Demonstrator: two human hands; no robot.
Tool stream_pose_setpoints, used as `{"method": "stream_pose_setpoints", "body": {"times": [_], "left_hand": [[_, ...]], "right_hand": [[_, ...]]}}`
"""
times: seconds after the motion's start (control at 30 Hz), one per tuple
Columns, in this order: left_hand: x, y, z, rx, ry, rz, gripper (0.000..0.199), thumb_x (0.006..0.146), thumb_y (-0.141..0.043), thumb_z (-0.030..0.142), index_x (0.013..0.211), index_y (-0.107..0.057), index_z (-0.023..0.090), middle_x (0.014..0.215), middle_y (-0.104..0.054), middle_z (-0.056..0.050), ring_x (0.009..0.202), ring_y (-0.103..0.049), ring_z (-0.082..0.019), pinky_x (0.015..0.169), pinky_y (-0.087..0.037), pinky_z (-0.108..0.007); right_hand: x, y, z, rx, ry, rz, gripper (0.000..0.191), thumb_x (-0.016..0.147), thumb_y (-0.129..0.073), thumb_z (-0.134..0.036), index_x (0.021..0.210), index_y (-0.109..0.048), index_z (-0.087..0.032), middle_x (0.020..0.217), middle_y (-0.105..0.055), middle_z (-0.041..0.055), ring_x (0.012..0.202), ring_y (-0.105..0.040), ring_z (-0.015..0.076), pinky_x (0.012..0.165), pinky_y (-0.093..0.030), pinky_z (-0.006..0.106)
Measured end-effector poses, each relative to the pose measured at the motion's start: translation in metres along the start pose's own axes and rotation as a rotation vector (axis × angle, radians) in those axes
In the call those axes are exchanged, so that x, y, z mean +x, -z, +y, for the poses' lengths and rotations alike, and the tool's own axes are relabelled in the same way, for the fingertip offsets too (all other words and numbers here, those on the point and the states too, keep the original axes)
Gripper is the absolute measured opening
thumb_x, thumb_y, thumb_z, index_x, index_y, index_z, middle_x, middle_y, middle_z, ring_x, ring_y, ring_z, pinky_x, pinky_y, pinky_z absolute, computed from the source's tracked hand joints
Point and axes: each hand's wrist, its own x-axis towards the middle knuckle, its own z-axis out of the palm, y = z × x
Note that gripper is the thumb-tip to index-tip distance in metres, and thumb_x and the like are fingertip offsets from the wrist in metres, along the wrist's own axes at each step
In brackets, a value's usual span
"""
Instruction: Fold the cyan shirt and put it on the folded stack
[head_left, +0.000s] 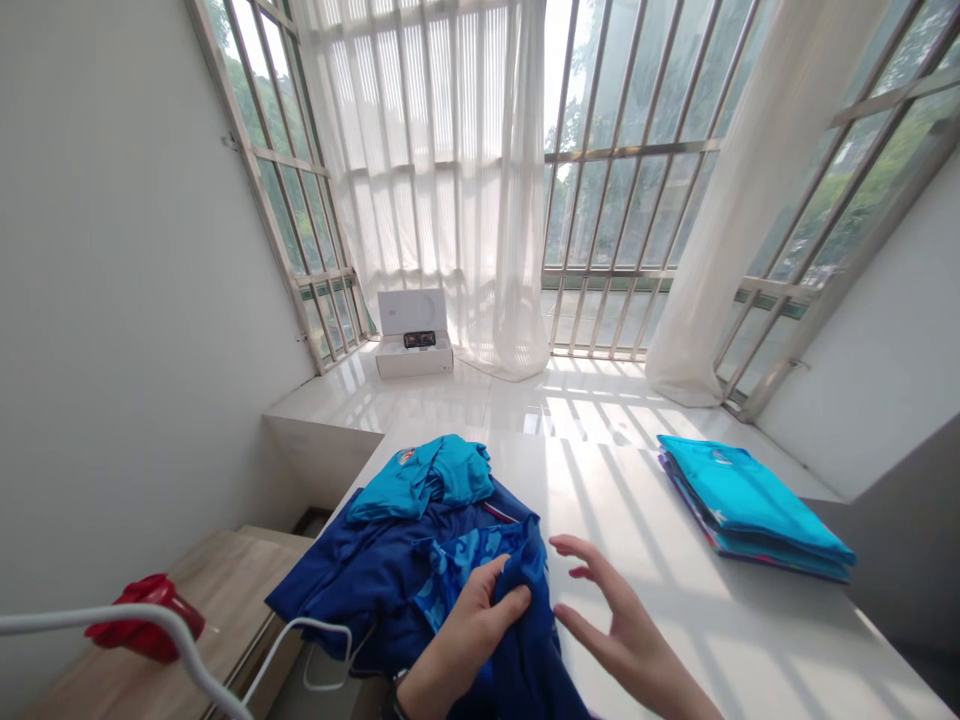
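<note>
My left hand (478,622) grips a bunched fold of a dark blue garment (534,640), thumb pressed over the cloth. Its patterned lighter blue part (442,572) shows beside the wrist. Just to the right, my right hand (616,622) hovers over the white table with fingers apart, close to the garment but holding nothing. More dark blue clothing (330,560) lies spread under and left of my left hand. On top of it rests a crumpled turquoise garment (424,478). The lower end of the held garment runs out of view at the bottom.
A stack of folded clothes (750,500), turquoise on top, lies on the right of the white table (600,480). An open white box (415,360) stands on the window ledge. At lower left are a red object (146,618) on a wooden surface and a white cable (180,635).
</note>
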Motion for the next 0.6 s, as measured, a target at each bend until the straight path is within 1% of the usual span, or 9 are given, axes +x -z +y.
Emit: {"method": "stream_pose_setpoints", "body": {"times": [0.07,0.1,0.17,0.23,0.3,0.37,0.43,0.53,0.6], "left_hand": [[-0.010,0.002,0.016,0.010,0.043,-0.108,0.048,0.070,-0.081,0.056,0.100,-0.070,0.021,0.089,-0.063,-0.002,0.083,-0.058,-0.019,0.079,-0.050,-0.030],[-0.014,0.003,0.025,0.042,0.048,-0.143,0.044,0.070,-0.082,0.053,0.096,-0.070,0.020,0.088,-0.062,-0.001,0.080,-0.056,-0.017,0.075,-0.050,-0.027],[-0.023,0.004,0.044,0.124,0.020,-0.181,0.037,0.073,-0.081,0.049,0.091,-0.070,0.019,0.088,-0.061,-0.001,0.077,-0.054,-0.015,0.070,-0.047,-0.023],[-0.031,0.004,0.061,0.181,-0.034,-0.179,0.035,0.075,-0.080,0.050,0.089,-0.071,0.019,0.090,-0.062,-0.002,0.077,-0.053,-0.014,0.069,-0.046,-0.022],[-0.038,0.004,0.074,0.186,-0.075,-0.162,0.037,0.077,-0.078,0.054,0.090,-0.071,0.020,0.089,-0.062,-0.002,0.075,-0.052,-0.014,0.067,-0.045,-0.022],[-0.046,0.008,0.081,0.166,-0.092,-0.137,0.042,0.077,-0.076,0.059,0.092,-0.072,0.021,0.088,-0.063,-0.002,0.071,-0.052,-0.013,0.063,-0.045,-0.022],[-0.055,0.016,0.086,0.161,-0.109,-0.100,0.046,0.076,-0.075,0.064,0.092,-0.073,0.022,0.086,-0.063,-0.003,0.068,-0.052,-0.013,0.061,-0.045,-0.024],[-0.066,0.036,0.094,0.267,-0.198,-0.025,0.047,0.075,-0.073,0.067,0.091,-0.075,0.022,0.085,-0.065,-0.004,0.071,-0.056,-0.016,0.064,-0.048,-0.026],[-0.068,0.051,0.104,0.382,-0.278,0.029,0.044,0.080,-0.069,0.065,0.088,-0.075,0.022,0.085,-0.068,-0.005,0.074,-0.059,-0.019,0.067,-0.050,-0.028]], "right_hand": [[0.004,0.006,-0.004,-0.066,0.061,-0.160,0.073,0.086,-0.069,-0.036,0.153,-0.038,-0.030,0.158,-0.039,0.0114,0.147,-0.035,0.0302,0.119,-0.034,0.052],[0.007,0.006,-0.006,-0.074,0.081,-0.253,0.077,0.085,-0.070,-0.035,0.154,-0.036,-0.031,0.162,-0.033,0.0104,0.150,-0.027,0.0295,0.121,-0.028,0.052],[0.014,0.000,-0.011,-0.080,0.125,-0.377,0.066,0.086,-0.069,-0.034,0.148,-0.046,-0.031,0.163,-0.031,0.0089,0.153,-0.017,0.0294,0.122,-0.024,0.053],[0.024,-0.011,-0.016,-0.087,0.183,-0.436,0.051,0.084,-0.069,-0.031,0.134,-0.061,-0.029,0.160,-0.037,0.0081,0.154,-0.015,0.0309,0.122,-0.022,0.055],[0.034,-0.026,-0.020,-0.078,0.228,-0.490,0.040,0.081,-0.070,-0.027,0.120,-0.069,-0.028,0.150,-0.051,0.0083,0.151,-0.023,0.0327,0.122,-0.021,0.055],[0.042,-0.039,-0.023,-0.048,0.245,-0.532,0.032,0.079,-0.070,-0.027,0.111,-0.072,-0.026,0.131,-0.065,0.0075,0.142,-0.039,0.0333,0.121,-0.019,0.056],[0.047,-0.047,-0.023,0.011,0.226,-0.525,0.027,0.080,-0.068,-0.030,0.106,-0.072,-0.024,0.114,-0.071,0.0061,0.124,-0.057,0.0315,0.117,-0.028,0.054],[0.047,-0.043,-0.020,0.152,0.126,-0.426,0.024,0.083,-0.066,-0.042,0.096,-0.069,-0.021,0.095,-0.071,0.0058,0.091,-0.065,0.0248,0.091,-0.052,0.041],[0.044,-0.026,-0.016,0.259,0.040,-0.289,0.029,0.084,-0.067,-0.050,0.085,-0.062,-0.021,0.081,-0.066,0.0040,0.074,-0.060,0.0199,0.069,-0.052,0.031]]}}
